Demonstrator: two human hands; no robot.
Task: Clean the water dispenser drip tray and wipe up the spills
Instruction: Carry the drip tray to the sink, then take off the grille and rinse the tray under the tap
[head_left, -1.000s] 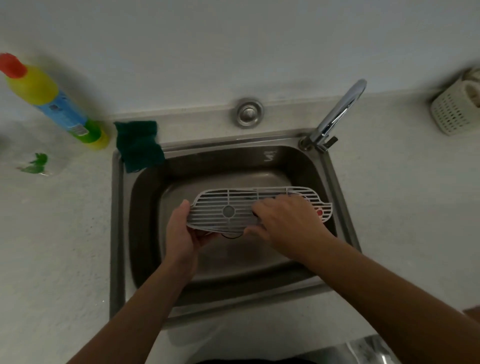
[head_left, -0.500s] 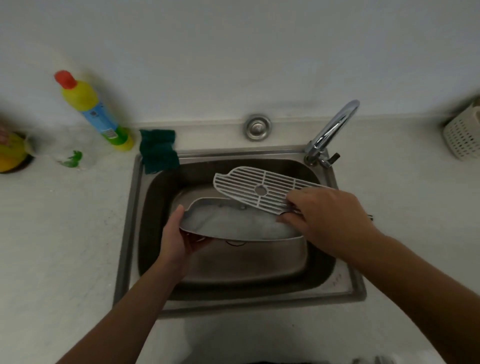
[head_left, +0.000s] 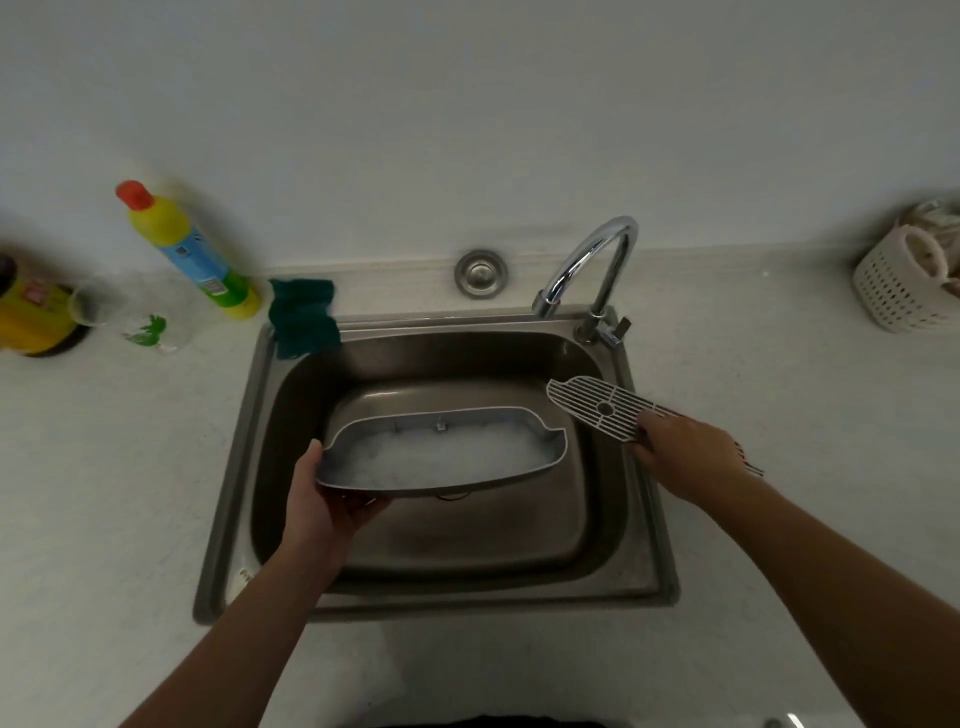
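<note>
My left hand grips the left end of the grey drip tray and holds it level over the steel sink. Water lies inside the tray. My right hand holds the white slatted grate by its right end, over the sink's right rim and apart from the tray. A dark green sponge cloth lies on the sink's back left corner.
The curved chrome tap stands at the sink's back right. A yellow detergent bottle with a red cap, a clear cup and a yellow container stand on the left counter. A white perforated basket sits far right.
My right hand lifted the grate off the tray and carried it right, to the sink's right rim. The tray stayed in my left hand, now uncovered.
</note>
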